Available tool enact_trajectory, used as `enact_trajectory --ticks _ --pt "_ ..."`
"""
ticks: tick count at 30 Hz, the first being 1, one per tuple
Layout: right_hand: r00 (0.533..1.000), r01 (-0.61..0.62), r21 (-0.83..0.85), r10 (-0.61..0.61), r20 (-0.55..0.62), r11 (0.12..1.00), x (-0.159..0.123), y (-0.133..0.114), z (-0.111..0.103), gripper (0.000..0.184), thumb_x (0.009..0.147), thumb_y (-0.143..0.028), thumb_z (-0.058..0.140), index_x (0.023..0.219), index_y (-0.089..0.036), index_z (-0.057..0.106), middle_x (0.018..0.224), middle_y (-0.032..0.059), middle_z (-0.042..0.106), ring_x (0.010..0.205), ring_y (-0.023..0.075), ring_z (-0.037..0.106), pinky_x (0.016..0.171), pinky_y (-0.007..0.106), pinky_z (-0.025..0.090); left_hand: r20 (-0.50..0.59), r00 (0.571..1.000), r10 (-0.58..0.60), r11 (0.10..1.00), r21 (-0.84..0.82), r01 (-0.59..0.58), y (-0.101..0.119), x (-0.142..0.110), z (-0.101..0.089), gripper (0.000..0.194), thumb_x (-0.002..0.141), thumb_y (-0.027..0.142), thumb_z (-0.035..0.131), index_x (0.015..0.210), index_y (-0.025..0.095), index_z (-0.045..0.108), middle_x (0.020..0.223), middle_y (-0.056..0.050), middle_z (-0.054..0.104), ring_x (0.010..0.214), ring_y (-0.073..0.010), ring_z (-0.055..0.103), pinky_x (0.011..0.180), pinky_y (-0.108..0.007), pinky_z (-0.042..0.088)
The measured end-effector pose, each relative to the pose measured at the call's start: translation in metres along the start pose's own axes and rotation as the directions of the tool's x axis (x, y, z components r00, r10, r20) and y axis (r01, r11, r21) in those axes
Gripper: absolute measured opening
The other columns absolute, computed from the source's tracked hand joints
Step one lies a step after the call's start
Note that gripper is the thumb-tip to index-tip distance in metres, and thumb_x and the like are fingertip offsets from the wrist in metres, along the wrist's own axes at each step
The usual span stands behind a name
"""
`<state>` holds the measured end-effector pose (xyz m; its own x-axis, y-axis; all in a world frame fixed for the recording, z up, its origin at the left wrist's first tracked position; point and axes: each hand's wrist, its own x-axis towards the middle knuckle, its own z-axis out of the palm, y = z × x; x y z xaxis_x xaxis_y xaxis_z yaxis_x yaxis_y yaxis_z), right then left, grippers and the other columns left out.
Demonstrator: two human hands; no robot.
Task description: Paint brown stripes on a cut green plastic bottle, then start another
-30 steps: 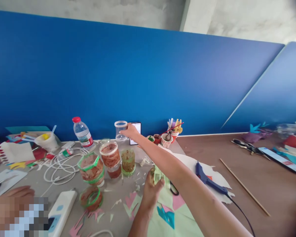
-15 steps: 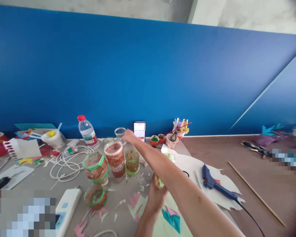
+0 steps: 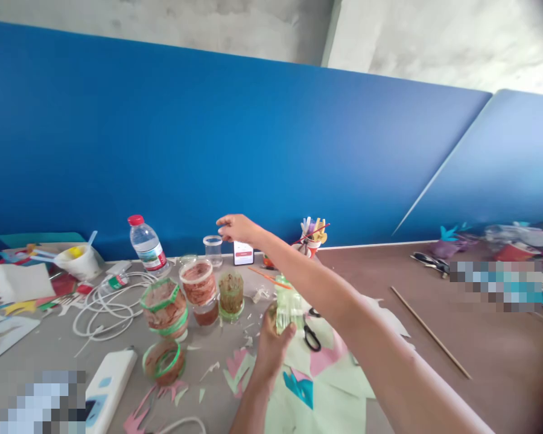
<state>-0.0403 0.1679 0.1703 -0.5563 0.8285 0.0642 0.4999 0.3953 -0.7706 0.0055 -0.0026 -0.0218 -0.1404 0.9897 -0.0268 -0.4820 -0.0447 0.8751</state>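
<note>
My right hand point(image 3: 238, 228) is stretched far out over the table, fingers apart and empty, just above and to the right of a small clear plastic cup point(image 3: 213, 249) that stands near the blue wall. Closer to me, my left hand point(image 3: 271, 343) is closed round a clear cup with green strips point(image 3: 287, 307), held upright above the paper. Brown-painted cups with green tape point(image 3: 165, 308) stand in a cluster left of it. A phone point(image 3: 243, 253) leans against the wall under my right hand.
A water bottle point(image 3: 147, 246), a tangle of white cable point(image 3: 104, 304) and a white power bank point(image 3: 108, 392) lie at left. Scissors point(image 3: 311, 337) rest on pale green paper point(image 3: 317, 398). A wooden stick point(image 3: 429, 331) lies on the brown table at right. A cup of brushes point(image 3: 312, 235) stands by the wall.
My right hand set the clear cup down by the wall, let go and lifted away open. My left hand stayed closed on the green-striped cup.
</note>
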Motion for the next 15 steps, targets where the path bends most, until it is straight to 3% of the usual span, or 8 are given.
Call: enact_trajectory --ticks 1,3,6,8,11,15 --pt "0.997 0.066 0.011 -0.066 -0.033 0.998 -0.016 0.002 -0.014 0.028 0.085 -0.015 0.057 0.112 -0.019 0.066 0.093 0.0023 0.072 0.078 0.0112 0.066 0.071 0.02 0.05 -0.03 0.999 0.037 0.998 0.042 -0.036 0.002 0.0 0.0 0.052 0.068 0.029 0.074 0.117 0.024 0.057 0.124 -0.01 0.061 0.125 -0.0301 0.049 0.108 -0.047 0.031" --pt "0.932 0.296 -0.012 -0.292 -0.215 0.955 -0.057 0.013 -0.037 0.024 0.084 -0.016 0.056 0.105 -0.018 0.069 0.102 0.0043 0.071 0.091 0.0146 0.065 0.083 0.027 0.048 -0.103 0.99 0.094 0.99 0.118 -0.082 0.007 0.001 -0.002 0.055 0.067 0.028 0.076 0.118 0.024 0.056 0.124 -0.009 0.061 0.124 -0.0302 0.05 0.108 -0.048 0.03" --pt "0.888 0.276 -0.035 -0.269 -0.373 0.961 -0.122 0.05 -0.046 0.021 0.085 -0.017 0.055 0.098 -0.02 0.071 0.097 0.0048 0.071 0.088 0.0164 0.064 0.082 0.03 0.049 -0.158 0.974 0.164 0.964 0.234 -0.124 0.01 0.003 -0.003 0.057 0.067 0.027 0.075 0.121 0.025 0.055 0.122 -0.009 0.061 0.118 -0.0299 0.053 0.105 -0.047 0.034" --pt "0.863 0.247 -0.061 -0.248 -0.441 0.967 -0.154 0.08 -0.036 0.02 0.085 -0.017 0.053 0.092 -0.019 0.072 0.091 0.0063 0.069 0.087 0.0186 0.063 0.081 0.033 0.049 -0.175 0.965 0.197 0.948 0.286 -0.142 0.01 0.003 -0.003 0.06 0.064 0.027 0.076 0.121 0.027 0.056 0.121 -0.008 0.061 0.118 -0.0307 0.053 0.103 -0.046 0.036" --pt "0.79 0.249 -0.172 -0.303 -0.533 0.953 -0.178 0.116 -0.012 0.018 0.082 -0.019 0.059 0.095 -0.02 0.072 0.101 0.0103 0.065 0.1 0.0241 0.059 0.091 0.041 0.047 -0.194 0.944 0.266 0.894 0.415 -0.166 0.008 0.002 -0.002 0.064 0.059 0.025 0.079 0.12 0.028 0.057 0.124 -0.008 0.059 0.122 -0.033 0.048 0.104 -0.048 0.034" --pt "0.737 0.215 -0.294 -0.352 -0.577 0.931 -0.181 0.126 0.011 0.017 0.08 -0.021 0.063 0.094 -0.02 0.073 0.115 0.0135 0.058 0.114 0.0297 0.048 0.096 0.047 0.042 -0.154 0.928 0.339 0.797 0.572 -0.195 0.008 -0.001 0.001 0.067 0.06 0.027 0.077 0.123 0.025 0.053 0.13 -0.012 0.054 0.125 -0.0336 0.045 0.106 -0.049 0.031"
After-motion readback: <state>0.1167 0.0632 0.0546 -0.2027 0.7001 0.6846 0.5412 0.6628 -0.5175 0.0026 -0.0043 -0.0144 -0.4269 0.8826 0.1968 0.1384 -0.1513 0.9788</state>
